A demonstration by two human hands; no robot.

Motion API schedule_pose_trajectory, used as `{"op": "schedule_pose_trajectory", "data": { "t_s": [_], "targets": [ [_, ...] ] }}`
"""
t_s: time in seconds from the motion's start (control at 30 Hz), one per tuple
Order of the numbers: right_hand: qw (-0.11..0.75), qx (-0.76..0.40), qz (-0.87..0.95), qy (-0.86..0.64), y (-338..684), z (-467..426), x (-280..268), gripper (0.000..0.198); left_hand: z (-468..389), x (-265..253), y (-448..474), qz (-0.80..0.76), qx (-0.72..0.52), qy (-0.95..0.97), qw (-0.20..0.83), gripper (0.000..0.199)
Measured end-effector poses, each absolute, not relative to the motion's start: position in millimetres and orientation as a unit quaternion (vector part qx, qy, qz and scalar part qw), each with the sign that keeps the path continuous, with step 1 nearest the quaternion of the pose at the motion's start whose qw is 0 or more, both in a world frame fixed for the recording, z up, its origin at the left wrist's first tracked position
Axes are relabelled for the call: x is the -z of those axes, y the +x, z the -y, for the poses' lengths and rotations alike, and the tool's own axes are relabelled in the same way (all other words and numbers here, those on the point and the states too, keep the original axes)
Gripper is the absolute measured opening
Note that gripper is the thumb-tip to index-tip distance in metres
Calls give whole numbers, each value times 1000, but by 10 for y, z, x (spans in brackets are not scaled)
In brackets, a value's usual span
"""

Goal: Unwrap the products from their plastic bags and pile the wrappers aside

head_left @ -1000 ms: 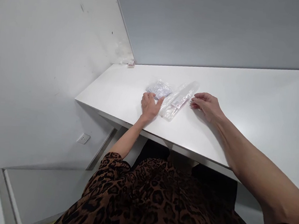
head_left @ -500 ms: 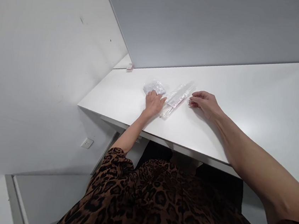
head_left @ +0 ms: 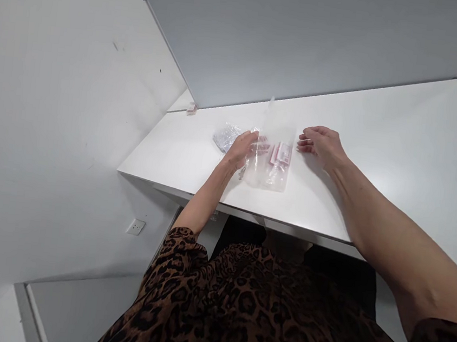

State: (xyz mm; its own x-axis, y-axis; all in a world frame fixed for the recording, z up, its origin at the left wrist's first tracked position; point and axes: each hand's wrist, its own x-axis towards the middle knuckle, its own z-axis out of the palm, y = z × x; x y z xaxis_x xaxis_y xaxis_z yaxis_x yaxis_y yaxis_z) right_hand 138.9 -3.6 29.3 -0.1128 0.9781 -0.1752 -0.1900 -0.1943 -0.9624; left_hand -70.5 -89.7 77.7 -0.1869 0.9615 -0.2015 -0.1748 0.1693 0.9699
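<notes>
Clear bag [head_left: 268, 171]: fingers of the left hand [head_left: 242, 147] showed through, grip impossible to tell. Crumpled packet [head_left: 224, 136]: lay left of them. Right hand [head_left: 324, 144]: fingers were loosely curled, unclasped, beside the bag.

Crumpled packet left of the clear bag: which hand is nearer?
Left. The left hand is just right of the crumpled packet, overlapping its edge in view; the right hand is farther right, beyond the clear bag.

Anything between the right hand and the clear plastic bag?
Nothing visible. The right hand sits beside the right edge of the clear plastic bag. The left hand is at its left side, fingers showing through the plastic; the crumpled packet lies farther left.
</notes>
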Motion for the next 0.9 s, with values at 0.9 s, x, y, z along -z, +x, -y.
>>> {"op": "schedule_pose_trajectory", "data": {
  "t_s": [0.9],
  "targets": [
    [572,-474,445,-501,1531,-88,-493,17,1152,-1853,-392,-476,-653,486,331,50]
  ]
}}
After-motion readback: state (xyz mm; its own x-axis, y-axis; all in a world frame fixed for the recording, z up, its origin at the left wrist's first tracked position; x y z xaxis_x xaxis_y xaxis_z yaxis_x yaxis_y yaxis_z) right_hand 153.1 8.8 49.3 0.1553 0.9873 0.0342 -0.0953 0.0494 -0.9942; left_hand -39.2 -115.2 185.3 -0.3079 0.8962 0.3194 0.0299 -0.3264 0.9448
